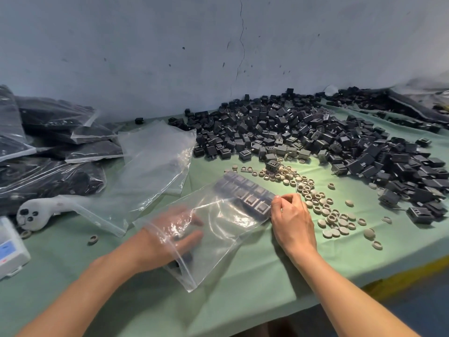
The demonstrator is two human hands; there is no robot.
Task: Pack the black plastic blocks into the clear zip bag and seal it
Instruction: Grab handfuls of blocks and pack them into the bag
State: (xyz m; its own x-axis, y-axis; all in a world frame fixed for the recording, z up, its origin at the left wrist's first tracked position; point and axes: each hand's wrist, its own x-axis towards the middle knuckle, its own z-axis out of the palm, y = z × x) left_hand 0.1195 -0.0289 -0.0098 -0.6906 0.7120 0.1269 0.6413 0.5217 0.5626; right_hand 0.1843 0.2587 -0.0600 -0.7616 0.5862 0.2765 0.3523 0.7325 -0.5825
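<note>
Left hand (175,230) inside bag (220,254), fingers straight. Right hand (291,221) pinches bag edge beside blocks (246,194) inside.

Bare green cloth (255,283) at front edge — block heap (303,132) right, filled bags (48,147) left

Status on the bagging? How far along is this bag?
Done: rows of black plastic blocks sit at the far end of the clear zip bag; filled clear bags are stacked at left. In hand: left hand is inside the bag mouth, right hand pinches its edge. Left: bag is unsealed, and a large loose pile of black blocks remains.
</note>
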